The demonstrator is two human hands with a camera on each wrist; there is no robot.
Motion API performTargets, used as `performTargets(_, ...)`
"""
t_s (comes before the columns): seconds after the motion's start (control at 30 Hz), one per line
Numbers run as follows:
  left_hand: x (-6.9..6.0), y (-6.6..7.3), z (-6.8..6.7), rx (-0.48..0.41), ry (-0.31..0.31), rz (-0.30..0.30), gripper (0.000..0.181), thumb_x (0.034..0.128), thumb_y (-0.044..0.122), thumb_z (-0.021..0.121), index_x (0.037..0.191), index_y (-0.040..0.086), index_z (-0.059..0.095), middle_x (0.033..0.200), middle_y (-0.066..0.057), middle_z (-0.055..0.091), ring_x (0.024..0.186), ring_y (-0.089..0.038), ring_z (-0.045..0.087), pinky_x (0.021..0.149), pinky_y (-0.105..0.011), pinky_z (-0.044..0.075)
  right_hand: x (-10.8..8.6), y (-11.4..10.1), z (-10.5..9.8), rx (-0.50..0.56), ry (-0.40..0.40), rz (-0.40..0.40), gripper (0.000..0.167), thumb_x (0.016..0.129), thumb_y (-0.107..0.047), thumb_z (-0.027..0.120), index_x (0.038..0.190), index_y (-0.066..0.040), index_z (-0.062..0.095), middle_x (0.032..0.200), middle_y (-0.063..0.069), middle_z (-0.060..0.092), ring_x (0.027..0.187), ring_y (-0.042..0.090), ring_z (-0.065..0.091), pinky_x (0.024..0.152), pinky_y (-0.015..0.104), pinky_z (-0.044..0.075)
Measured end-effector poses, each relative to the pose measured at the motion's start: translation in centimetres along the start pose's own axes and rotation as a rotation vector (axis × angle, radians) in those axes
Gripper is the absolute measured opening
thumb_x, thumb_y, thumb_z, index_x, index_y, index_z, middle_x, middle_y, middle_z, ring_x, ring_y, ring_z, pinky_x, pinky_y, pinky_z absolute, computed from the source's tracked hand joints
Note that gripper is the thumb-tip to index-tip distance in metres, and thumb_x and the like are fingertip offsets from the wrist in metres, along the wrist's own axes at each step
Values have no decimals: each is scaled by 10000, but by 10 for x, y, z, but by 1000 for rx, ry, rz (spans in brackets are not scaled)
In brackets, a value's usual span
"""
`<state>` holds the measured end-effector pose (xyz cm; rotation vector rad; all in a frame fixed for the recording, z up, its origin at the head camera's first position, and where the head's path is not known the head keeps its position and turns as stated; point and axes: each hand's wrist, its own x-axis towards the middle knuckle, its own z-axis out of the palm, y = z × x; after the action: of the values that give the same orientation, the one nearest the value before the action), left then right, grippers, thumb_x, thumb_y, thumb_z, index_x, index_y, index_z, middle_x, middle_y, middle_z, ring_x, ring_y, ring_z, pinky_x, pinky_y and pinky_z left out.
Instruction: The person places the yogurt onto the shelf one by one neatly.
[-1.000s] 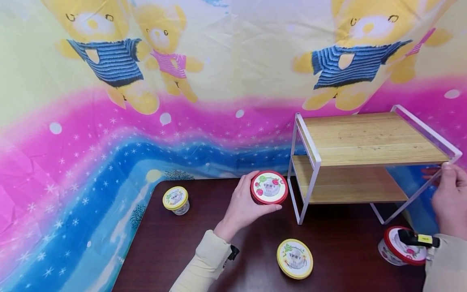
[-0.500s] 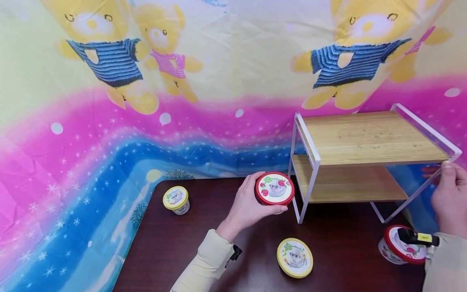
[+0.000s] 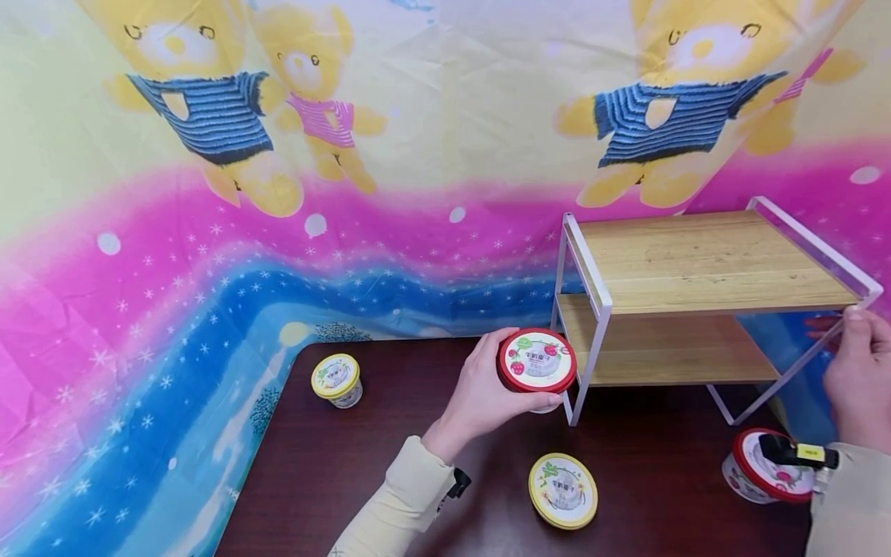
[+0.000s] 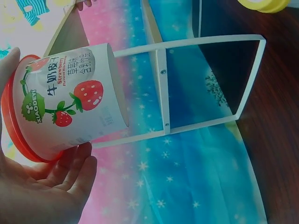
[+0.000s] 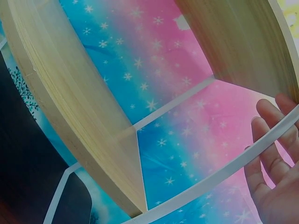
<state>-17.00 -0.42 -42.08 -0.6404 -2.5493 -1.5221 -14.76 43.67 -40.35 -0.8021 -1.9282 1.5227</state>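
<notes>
The left hand point(image 3: 480, 391) is grasping a red-lidded strawberry milk tub point(image 3: 537, 360) between fingers and thumb, raising it above the table point(image 3: 313, 480) beside the rack's left end. The right hand point(image 3: 861, 375) is gripping the two-tier rack point(image 3: 717, 263) near its top front right corner. Another red-lidded tub point(image 3: 748, 481) is standing before the rack's right foot; one yellow-lidded tub point(image 3: 336, 379) is occupying the table's far left corner, a second yellow-lidded tub point(image 3: 562, 492) the middle. A bear-printed backdrop point(image 3: 445, 139) is hanging behind.

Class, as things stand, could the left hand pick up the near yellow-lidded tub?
Probably not yet: the left hand holds a red-lidded tub, though nothing covers the near yellow-lidded tub.
</notes>
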Motion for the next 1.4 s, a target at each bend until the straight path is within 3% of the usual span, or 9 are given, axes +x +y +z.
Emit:
performTargets(0.2,-1,6,5,-10,-25,0,971,686,527,914,1470,219,430,1308,122,518,1192,-80,482,830,-291,557,3,2,0,11,-2,-3,324,1090,-439,374,1326,-359,582,1023,-274,582,1044,-76,490,1173,281,191)
performTargets(0.63,-2,17,16,-32,-77,31,974,680,552,909,1470,243,430,1310,133,512,1185,-61,483,832,-274,551,-1,-2,1,-1,1,9,285,1090,-443,372,1281,-403,580,1010,-283,571,1054,-76,492,1176,284,187)
performTargets(0.87,-2,25,22,-11,-112,50,995,670,597,894,1474,239,431,1327,136,508,1195,-50,478,873,-283,539,0,1,0,-14,-4,7,337,1091,-444,370,1354,-368,566,1109,-254,588,1082,-67,489,1184,302,166)
performTargets(1.13,-3,32,30,-33,-151,65,963,675,595,895,1459,280,432,1291,150,505,1167,-30,483,844,-253,536,2,3,-1,-9,-14,6,357,1090,-444,369,1375,-353,564,1095,-266,580,1084,-66,487,1187,307,161)
performTargets(1.4,0,41,36,-9,-158,128,965,670,587,903,1455,261,446,1246,155,518,1131,3,482,856,-226,516,4,2,-1,15,-17,3,321,1083,-458,373,1298,-365,592,1050,-271,577,1059,-65,499,1187,303,168)
